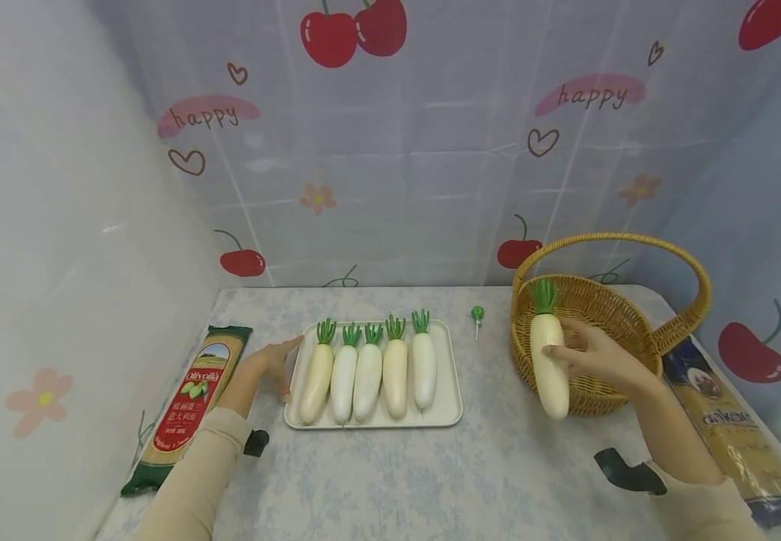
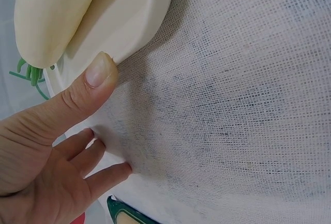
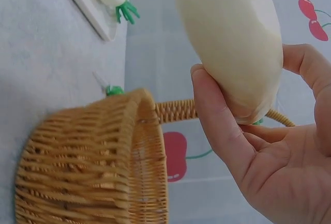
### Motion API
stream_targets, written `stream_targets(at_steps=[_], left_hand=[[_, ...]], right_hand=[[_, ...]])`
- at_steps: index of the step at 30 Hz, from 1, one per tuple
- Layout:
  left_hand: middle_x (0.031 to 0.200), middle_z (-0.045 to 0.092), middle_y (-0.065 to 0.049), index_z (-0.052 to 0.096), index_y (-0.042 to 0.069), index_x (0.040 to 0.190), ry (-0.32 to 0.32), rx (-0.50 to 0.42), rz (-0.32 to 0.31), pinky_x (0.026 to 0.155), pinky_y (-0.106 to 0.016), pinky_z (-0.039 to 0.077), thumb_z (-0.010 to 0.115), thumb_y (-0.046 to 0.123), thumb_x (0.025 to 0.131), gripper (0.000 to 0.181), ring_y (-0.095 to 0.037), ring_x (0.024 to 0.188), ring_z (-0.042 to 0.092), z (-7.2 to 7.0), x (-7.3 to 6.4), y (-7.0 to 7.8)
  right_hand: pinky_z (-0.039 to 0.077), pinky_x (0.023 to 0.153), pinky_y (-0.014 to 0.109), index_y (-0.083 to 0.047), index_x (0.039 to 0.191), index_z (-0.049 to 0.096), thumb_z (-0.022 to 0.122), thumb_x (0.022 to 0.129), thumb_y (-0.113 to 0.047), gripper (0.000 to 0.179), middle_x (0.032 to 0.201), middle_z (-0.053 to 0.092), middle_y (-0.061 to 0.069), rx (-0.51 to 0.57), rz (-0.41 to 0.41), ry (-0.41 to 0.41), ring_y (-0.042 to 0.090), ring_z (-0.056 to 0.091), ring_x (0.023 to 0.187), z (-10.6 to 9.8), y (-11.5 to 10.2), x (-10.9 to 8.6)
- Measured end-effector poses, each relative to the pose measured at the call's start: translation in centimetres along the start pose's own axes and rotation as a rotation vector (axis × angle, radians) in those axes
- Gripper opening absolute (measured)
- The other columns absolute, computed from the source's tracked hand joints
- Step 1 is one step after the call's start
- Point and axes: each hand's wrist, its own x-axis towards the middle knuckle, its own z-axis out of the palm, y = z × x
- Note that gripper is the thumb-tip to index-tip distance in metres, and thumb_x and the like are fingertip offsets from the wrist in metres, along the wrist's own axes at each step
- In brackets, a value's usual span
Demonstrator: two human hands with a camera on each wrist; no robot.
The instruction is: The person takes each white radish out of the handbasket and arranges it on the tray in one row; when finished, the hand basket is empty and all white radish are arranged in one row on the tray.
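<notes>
My right hand (image 1: 600,357) grips a white radish (image 1: 549,376) with green leaf stubs, holding it over the left part of a wicker basket (image 1: 600,406). In the right wrist view, thumb and fingers lie on opposite sides of the radish (image 3: 232,38), above the basket's rim. At the left edge of a white tray (image 1: 449,391) is my left hand (image 1: 271,366), fingers spread. The left wrist view shows its thumb (image 2: 88,87) at the tray's corner, with the other fingers extended over the cloth. Several white radishes (image 1: 424,372) lie side by side on the tray, leaves toward the back.
A green lollipop (image 1: 477,314) lies between tray and basket. On the left is an Olivoilà pasta packet (image 1: 190,402); another packet (image 1: 728,428) lies under the right forearm's side. The basket's tall handle (image 1: 613,237) arches up. A cherry-print curtain (image 1: 390,150) stands behind the table.
</notes>
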Motion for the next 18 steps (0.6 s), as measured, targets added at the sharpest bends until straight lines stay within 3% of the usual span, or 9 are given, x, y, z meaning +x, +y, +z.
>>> stream_targets(at_steps=[6, 18], left_hand=[[0.145, 0.032, -0.030, 0.016, 0.010, 0.152, 0.000, 0.001, 0.002, 0.090, -0.049, 0.046, 0.089, 0.003, 0.056, 0.120, -0.047, 0.127, 0.037, 0.0, -0.1, -0.1], [0.144, 0.032, -0.030, 0.017, 0.008, 0.152, 0.004, 0.009, 0.011, 0.090, -0.050, 0.046, 0.089, 0.003, 0.055, 0.121, -0.047, 0.126, 0.038, 0.0, -0.2, -0.1]], right_hand=[[0.055, 0.075, 0.043, 0.013, 0.145, 0.009, 0.057, 0.094, -0.022, 0.078, 0.129, 0.039, 0.043, 0.046, -0.006, -0.007, 0.049, 0.051, 0.112, 1.6, -0.2, -0.1], [0.054, 0.076, 0.041, 0.011, 0.146, 0.014, 0.060, 0.092, -0.022, 0.077, 0.131, 0.042, 0.040, 0.129, -0.036, 0.009, 0.046, 0.051, 0.115, 5.0, -0.4, 0.5]])
